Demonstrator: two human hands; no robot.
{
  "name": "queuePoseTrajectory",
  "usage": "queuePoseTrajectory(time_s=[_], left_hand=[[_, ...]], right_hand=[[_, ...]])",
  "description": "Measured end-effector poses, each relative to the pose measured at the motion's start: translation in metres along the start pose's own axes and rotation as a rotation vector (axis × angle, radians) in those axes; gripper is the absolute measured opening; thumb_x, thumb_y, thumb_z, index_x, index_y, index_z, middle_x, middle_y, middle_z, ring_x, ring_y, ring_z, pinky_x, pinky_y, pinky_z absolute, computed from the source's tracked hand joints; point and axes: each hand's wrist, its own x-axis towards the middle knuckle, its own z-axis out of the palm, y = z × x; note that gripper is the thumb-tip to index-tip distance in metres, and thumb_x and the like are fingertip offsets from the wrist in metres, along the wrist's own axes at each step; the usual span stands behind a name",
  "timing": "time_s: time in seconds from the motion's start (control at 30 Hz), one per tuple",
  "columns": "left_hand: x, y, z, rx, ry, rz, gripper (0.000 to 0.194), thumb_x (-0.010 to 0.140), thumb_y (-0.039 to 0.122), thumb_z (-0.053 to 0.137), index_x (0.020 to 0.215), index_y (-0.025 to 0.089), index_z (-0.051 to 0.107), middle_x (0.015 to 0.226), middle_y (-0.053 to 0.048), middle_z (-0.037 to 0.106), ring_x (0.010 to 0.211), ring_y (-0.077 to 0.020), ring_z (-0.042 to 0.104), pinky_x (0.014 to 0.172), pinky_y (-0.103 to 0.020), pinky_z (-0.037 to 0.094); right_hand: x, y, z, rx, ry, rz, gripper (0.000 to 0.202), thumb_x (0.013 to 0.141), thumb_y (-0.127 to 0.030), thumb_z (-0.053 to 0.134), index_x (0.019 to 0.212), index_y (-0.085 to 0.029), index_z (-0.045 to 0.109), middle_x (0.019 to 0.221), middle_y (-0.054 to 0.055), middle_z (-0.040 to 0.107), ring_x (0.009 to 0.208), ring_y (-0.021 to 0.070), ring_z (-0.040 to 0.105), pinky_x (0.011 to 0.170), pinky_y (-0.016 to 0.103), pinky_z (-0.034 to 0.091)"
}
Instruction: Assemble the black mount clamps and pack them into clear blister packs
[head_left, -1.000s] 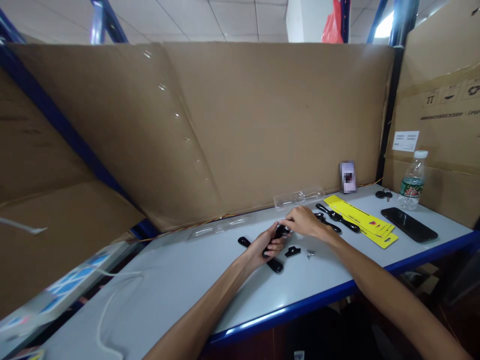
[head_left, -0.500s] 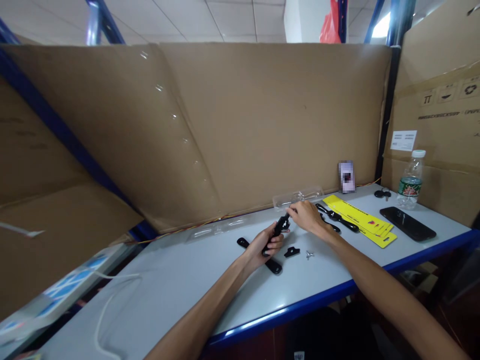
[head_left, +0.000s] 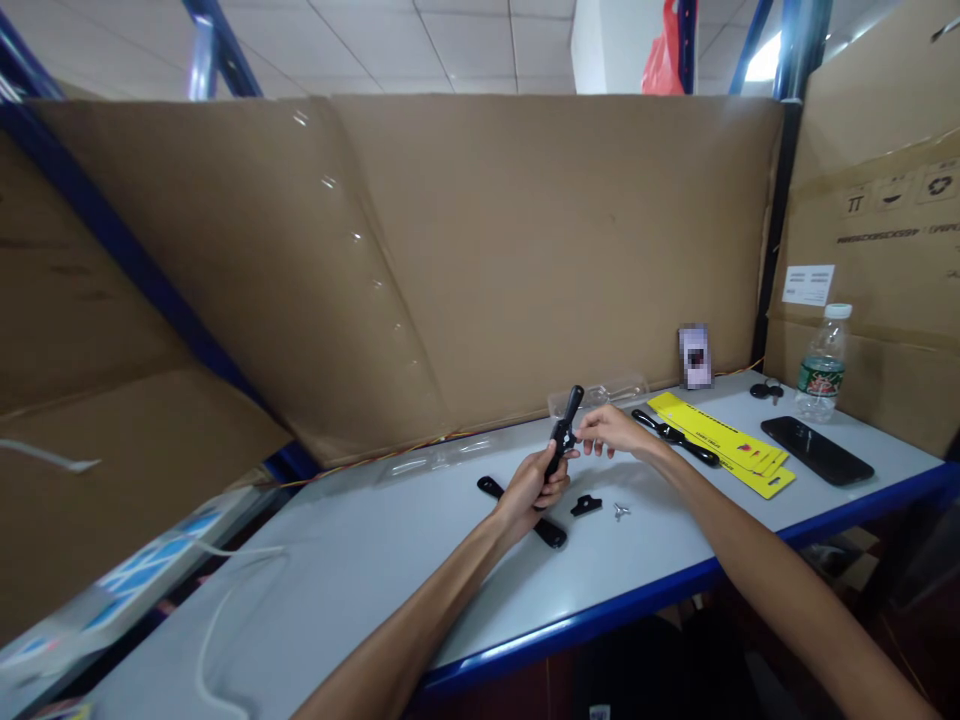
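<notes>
My left hand (head_left: 536, 480) is wrapped around the lower part of a black spokeshave (head_left: 573, 404), which it holds steeply tilted above the table. My right hand (head_left: 611, 430) is beside the spokeshave's middle, thumb and forefinger drawn together at its metal part; anything between them is too small to make out. Beneath my left hand lies a second black two-handled spokeshave body (head_left: 551, 533), partly covered. To its right are a flat black cap piece (head_left: 586, 505) and small silver screws (head_left: 621, 512).
Another black spokeshave (head_left: 679, 440) lies against yellow packaging cards (head_left: 720, 445). Further right are a black phone (head_left: 816, 448), a water bottle (head_left: 821, 370) and keys (head_left: 766, 390). Clear plastic packaging (head_left: 442, 458) is at the cardboard wall (head_left: 525, 250). A white cable (head_left: 206, 640) crosses the left side.
My right hand has left the upper handle end and moved down to the spokeshave's middle. The upper handle now shows fully, and the spokeshave stands more upright in my left hand.
</notes>
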Motion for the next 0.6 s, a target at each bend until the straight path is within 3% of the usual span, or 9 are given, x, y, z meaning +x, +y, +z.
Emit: queuePoseTrajectory(time_s=[0.37,0.6], left_hand=[[0.0011,-0.003,0.0016,0.121,0.015,0.041,0.042,0.085,0.056,0.067,0.088,0.015,0.055,0.054,0.011,0.03,0.039,-0.0025,0.015,0.037,-0.016,0.005],[0.0016,-0.0062,0.0034,0.227,0.072,0.136,0.042,0.08,0.052,0.073,0.09,0.015,0.056,0.053,0.012,0.031,0.039,-0.0026,0.018,0.039,-0.018,0.007]], right_hand=[[-0.0022,-0.0012,0.001,0.023,0.033,-0.075,0.02,0.087,-0.018,0.058,0.067,-0.016,0.059,0.058,-0.003,0.061,0.049,0.0064,0.053,0.042,0.015,0.036],[0.0001,0.0,0.0001,0.032,0.006,-0.079,0.02,0.089,-0.016,0.056,0.069,-0.016,0.057,0.058,-0.003,0.063,0.045,0.0066,0.053,0.038,0.014,0.036]])
